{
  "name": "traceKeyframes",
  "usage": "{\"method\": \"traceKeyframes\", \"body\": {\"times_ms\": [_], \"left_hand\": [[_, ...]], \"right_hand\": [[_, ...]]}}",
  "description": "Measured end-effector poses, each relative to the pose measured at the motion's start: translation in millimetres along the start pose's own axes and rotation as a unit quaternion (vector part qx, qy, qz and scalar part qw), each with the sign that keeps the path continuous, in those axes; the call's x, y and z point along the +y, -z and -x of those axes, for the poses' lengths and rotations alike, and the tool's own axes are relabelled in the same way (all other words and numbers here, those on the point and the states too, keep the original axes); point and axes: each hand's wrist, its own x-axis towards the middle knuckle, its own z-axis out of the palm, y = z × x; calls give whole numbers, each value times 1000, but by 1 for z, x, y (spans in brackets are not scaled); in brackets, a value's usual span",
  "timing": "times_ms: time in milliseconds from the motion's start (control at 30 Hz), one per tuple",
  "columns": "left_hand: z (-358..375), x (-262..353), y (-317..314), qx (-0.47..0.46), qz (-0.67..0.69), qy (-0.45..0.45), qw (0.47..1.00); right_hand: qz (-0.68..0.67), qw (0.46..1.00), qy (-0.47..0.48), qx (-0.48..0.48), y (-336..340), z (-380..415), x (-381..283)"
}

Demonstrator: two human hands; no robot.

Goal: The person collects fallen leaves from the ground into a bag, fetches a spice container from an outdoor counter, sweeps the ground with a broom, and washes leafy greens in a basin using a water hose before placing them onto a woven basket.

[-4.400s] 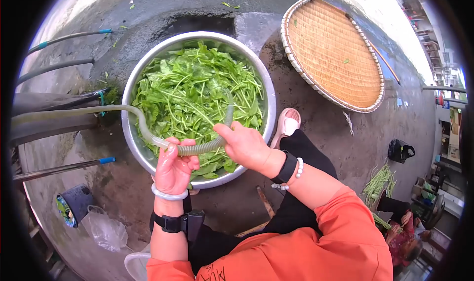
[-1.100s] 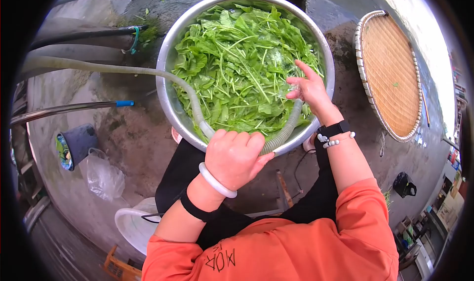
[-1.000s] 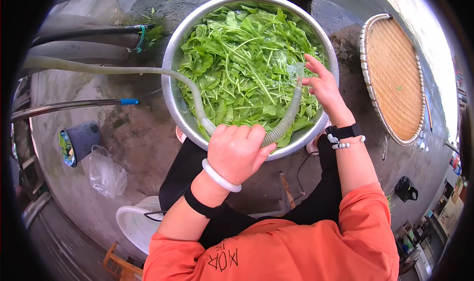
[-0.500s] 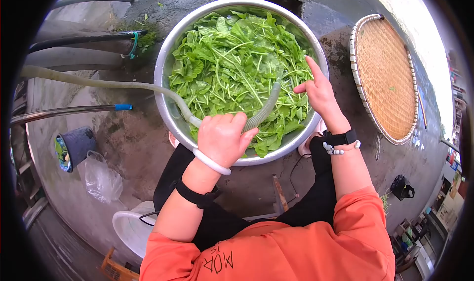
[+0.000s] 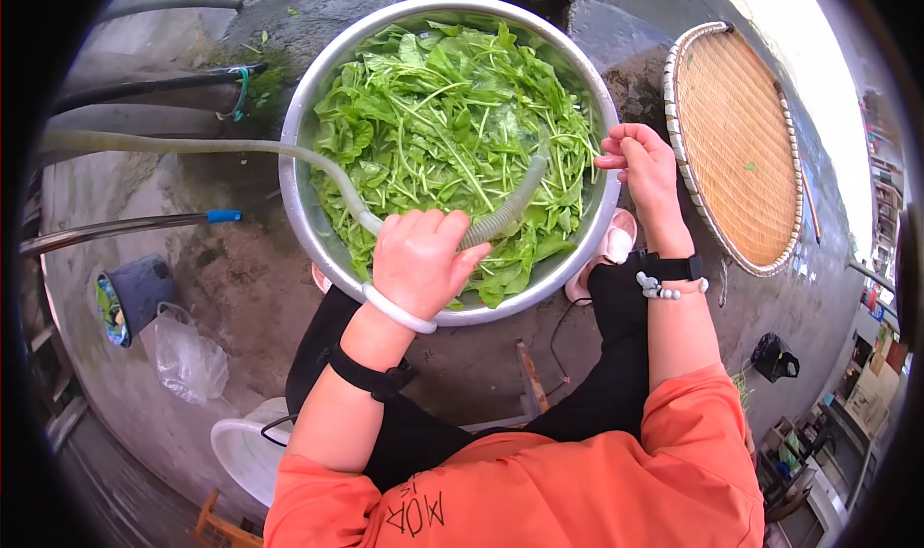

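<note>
A large metal basin [image 5: 295,211] holds a heap of leafy greens [image 5: 423,115] in water. My left hand [image 5: 423,264] is wrapped round a pale ribbed hose [image 5: 510,206] above the near side of the basin. The hose comes in from the left over the rim, and its end bends up into the leaves. At the basin's right rim is my right hand [image 5: 647,168], fingers curled in and pressed close together. Whether a small bit of something is between its fingertips I cannot make out.
A round woven bamboo tray [image 5: 736,153] lies to the right. On the left are a metal pipe with a blue end [image 5: 223,216], a dark bucket [image 5: 144,293] and a clear plastic bag [image 5: 191,356]. A white tub [image 5: 236,452] stands by my left leg.
My right hand has moved from over the greens out to the right rim, and its stretched fingers have curled in. The left hand still grips the hose. The view has shifted slightly.
</note>
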Motion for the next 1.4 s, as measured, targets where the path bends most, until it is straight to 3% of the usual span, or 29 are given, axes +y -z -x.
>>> {"method": "traceKeyframes", "body": {"times_ms": [67, 400, 600, 700, 900, 967, 1067, 1300, 1400], "left_hand": [[-2, -2, 0, 50, 22, 2, 998], [-6, -6, 1, 72, 37, 6, 997], [-7, -8, 3, 61, 15, 17, 998], [-7, -9, 3, 54, 10, 22, 998], [-6, -10, 0, 46, 7, 37, 998], [-5, -10, 0, 42, 0, 42, 998], [-4, -11, -1, 23, -1, 46, 999], [-3, -13, -10, -15, -3, 65, 998], [-3, -14, -12, -17, -2, 59, 998]], "right_hand": [[3, 1000, -3, 2, 0, 2, -2], [23, 1000, 4, 5, 3, 1, -2], [36, 999, 7, 14, 5, -2, 5], [21, 999, -34, -24, 6, -1, 5], [140, 990, -24, 7, 11, -5, 11], [175, 984, 22, 30, 12, -9, 19], [164, 986, -22, 26, 13, -9, 14], [122, 990, -47, -59, 11, -4, 12], [108, 992, -27, -52, 7, 0, 9]]}}
